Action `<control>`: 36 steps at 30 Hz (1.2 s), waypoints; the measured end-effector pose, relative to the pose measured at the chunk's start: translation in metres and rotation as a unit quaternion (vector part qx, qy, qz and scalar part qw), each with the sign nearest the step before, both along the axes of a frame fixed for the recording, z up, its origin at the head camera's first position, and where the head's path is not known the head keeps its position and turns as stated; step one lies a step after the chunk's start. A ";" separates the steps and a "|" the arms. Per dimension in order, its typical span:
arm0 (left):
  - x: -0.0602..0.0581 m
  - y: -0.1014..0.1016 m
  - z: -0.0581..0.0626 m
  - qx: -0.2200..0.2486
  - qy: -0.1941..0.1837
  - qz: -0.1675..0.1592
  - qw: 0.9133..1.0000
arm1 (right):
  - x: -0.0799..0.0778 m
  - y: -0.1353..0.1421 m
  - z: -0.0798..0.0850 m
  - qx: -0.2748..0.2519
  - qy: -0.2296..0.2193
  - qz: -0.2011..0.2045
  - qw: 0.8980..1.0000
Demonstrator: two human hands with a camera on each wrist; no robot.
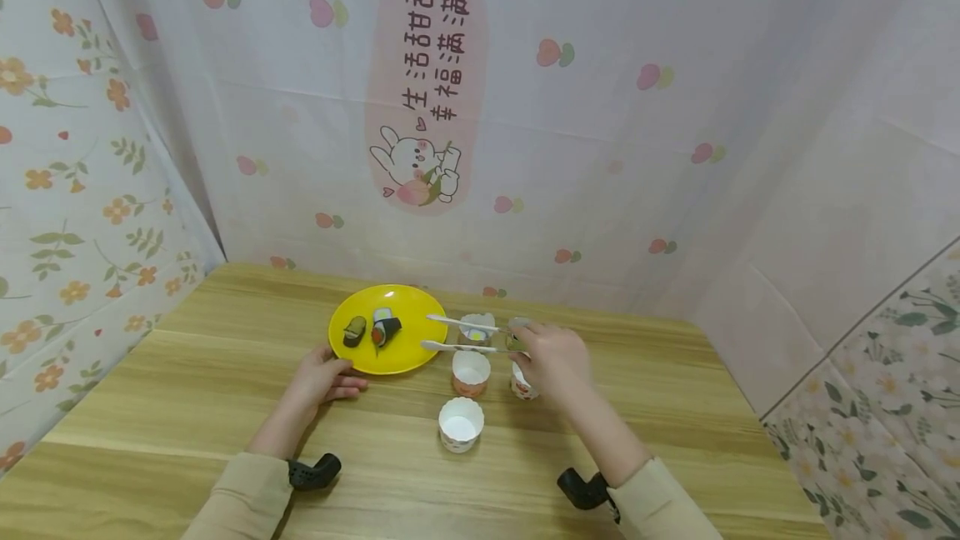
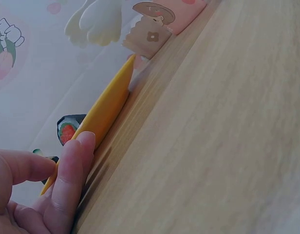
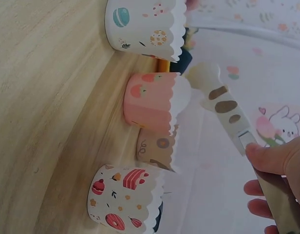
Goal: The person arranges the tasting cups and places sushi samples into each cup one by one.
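Sushi-like pieces (image 1: 386, 327) on the yellow plate (image 1: 412, 357), tongs (image 3: 233, 114) parted: the work looks partway along.
The left hand (image 1: 321, 380) pinches the plate's rim at 7 o'clock; the right hand (image 1: 557, 357) grips the tongs, whose tips point to 9 o'clock with nothing pinched. Judging by the layout, the sushi-like pieces, from the plate's centre toward 9 o'clock, are the part done. At 3 o'clock from the plate, the brown cup (image 3: 150, 148) holds a white-and-yellow item (image 1: 476, 334), probably left to move; the pink cup (image 3: 147, 97) and nearest white cup (image 1: 459, 442), toward 4 and 5 o'clock, show white insides.

Five cups (image 1: 461, 425), one plate (image 1: 412, 311), one tongs (image 3: 227, 105)
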State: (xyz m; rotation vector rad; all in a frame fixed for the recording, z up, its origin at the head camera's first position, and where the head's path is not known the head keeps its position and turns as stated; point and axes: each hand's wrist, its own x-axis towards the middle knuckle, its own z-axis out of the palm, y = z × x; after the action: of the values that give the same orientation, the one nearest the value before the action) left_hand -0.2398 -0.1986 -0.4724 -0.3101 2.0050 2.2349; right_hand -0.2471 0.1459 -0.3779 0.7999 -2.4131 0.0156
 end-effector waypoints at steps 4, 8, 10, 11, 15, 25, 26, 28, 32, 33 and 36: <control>0.000 -0.001 -0.001 0.003 0.000 -0.002 1.000 | -0.005 -0.003 -0.001 -0.004 0.002 0.013 1.000; -0.001 -0.002 -0.002 0.003 0.001 -0.001 1.000 | -0.008 -0.006 -0.002 -0.010 0.006 0.022 1.000; -0.001 -0.002 -0.002 0.003 -0.001 0.003 1.000 | -0.009 -0.007 -0.002 -0.011 0.009 0.026 1.000; -0.001 -0.002 -0.002 0.002 -0.001 0.003 1.000 | -0.010 -0.008 -0.002 -0.011 0.008 0.027 1.000; -0.001 -0.002 -0.003 0.003 -0.001 0.003 1.000 | -0.013 -0.012 -0.004 -0.001 0.004 0.021 1.000; -0.001 -0.002 -0.002 -0.003 -0.003 0.001 1.000 | -0.016 -0.027 -0.001 0.015 0.008 0.026 1.000; -0.001 -0.001 -0.002 -0.004 -0.003 0.002 1.000 | -0.016 -0.029 0.000 0.017 0.009 0.026 0.999; -0.001 -0.001 -0.002 -0.005 -0.004 0.002 1.000 | -0.017 -0.033 0.000 0.017 0.011 0.031 0.999; -0.002 -0.001 -0.003 -0.006 -0.004 0.004 1.000 | -0.019 -0.041 0.001 0.009 0.009 0.040 0.999; -0.002 -0.001 -0.003 -0.006 -0.004 0.004 1.000 | -0.019 -0.042 0.001 0.005 0.006 0.043 0.999; -0.002 -0.001 -0.003 -0.004 -0.005 0.005 1.000 | -0.020 -0.047 0.001 0.004 0.005 0.042 0.999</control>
State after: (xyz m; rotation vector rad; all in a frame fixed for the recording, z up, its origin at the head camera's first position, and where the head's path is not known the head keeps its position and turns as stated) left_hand -0.2418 -0.1995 -0.4755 -0.3309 2.0120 2.2272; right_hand -0.2667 0.0992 -0.3768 0.9024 -2.3706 0.0352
